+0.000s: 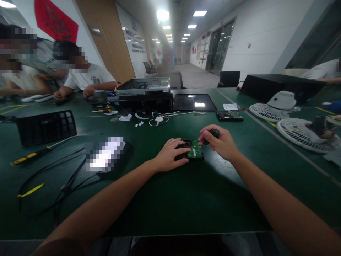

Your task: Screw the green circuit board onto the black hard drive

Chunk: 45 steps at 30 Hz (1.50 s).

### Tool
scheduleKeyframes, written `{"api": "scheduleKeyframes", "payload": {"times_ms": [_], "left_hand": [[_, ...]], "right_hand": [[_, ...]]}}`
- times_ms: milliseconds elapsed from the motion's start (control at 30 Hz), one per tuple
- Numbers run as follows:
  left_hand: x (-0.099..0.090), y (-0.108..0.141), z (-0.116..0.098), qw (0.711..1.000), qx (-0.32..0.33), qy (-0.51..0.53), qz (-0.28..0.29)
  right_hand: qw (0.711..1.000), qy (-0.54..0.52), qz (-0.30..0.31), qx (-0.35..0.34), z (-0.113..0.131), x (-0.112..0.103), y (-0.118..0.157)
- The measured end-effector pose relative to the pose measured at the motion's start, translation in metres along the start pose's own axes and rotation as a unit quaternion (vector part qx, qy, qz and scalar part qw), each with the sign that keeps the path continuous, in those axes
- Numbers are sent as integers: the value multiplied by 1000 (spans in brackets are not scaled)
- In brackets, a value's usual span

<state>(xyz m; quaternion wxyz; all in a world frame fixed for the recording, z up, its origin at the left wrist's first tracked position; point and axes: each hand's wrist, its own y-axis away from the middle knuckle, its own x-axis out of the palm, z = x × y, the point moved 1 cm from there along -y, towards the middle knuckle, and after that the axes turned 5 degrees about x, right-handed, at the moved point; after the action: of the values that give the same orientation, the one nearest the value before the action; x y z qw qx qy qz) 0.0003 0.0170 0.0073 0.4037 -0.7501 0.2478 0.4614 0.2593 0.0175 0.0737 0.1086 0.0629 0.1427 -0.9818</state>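
Steadying the green-boarded drive (196, 153) under flat-spread left hand (170, 154), gripping dark-handled tool (215, 133) in right hand (220, 144); best keep drive flat, tool aligned.

Slim, bare fingers (181, 150) are seen on the left hand (170, 155) and right hand (220, 143). Behind the hands, the left forearm (114, 192) and right forearm (271, 188) are left uncovered, both gradually widened towards the elbows.

Hard drive (196, 152) part-hidden by left hand (172, 154)
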Motion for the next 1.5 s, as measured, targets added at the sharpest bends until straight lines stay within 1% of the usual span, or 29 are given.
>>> {"api": "scheduleKeyframes", "payload": {"times_ms": [133, 300, 400, 700, 867, 1033, 1133, 1333, 1500], "left_hand": [[0, 0, 0, 1000, 1, 4, -4], [1, 0, 0, 1000, -3, 1, -1], [1, 0, 0, 1000, -5, 0, 4], [1, 0, 0, 1000, -3, -3, 3], [2, 0, 1, 1000, -6, -1, 7], [4, 1, 3, 1000, -6, 1, 4], [4, 1, 3, 1000, -7, -1, 6], [1, 0, 0, 1000, -4, 5, -3], [0, 0, -1, 1000, -7, 9, 0]], "right_hand": [[999, -35, 0, 13, -6, -1, -3], [988, -134, 54, 58, -5, -1, -4], [981, -166, 63, 79, -3, -1, -4], [979, -170, 59, 95, -4, -3, -4], [978, -175, 61, 99, -1, -2, -2], [979, -161, 80, 91, 0, -3, -2], [980, -156, 79, 96, -2, -4, -3], [972, -189, 74, 119, -2, -7, -6], [972, -193, 77, 114, 1, -8, -5]]}}
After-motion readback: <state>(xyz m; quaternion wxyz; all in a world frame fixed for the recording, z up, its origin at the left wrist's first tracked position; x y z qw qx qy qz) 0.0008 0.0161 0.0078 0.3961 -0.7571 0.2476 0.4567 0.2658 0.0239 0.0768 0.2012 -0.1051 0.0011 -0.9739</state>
